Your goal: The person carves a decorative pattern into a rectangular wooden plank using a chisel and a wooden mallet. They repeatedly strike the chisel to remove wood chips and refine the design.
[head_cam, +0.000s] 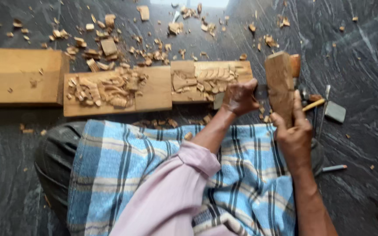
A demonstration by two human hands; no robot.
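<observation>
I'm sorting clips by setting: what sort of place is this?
Probably a wood-carving work spot on a dark stone floor: carved wooden panels, scattered wood chips, and a wooden mallet in the right hand.

This was a woodcarver's workplace, set up on the floor (364, 65) rather than at a bench. The floor was dark polished stone with pale veining, and a long carved wooden panel (154, 87) lay across it, its face cut into raised leaf-like relief. Wood chips (110, 43) and shavings were scattered thickly beyond the panel and over its surface (a sign of hand carving in progress). To the left of the panel lay a plain uncarved wooden block (18, 76). To the right of the panel lay hand tools: a chisel-like metal blade (326, 94), a small grey sharpening stone (335, 111), and nearer the worker a pencil (334, 168).
</observation>
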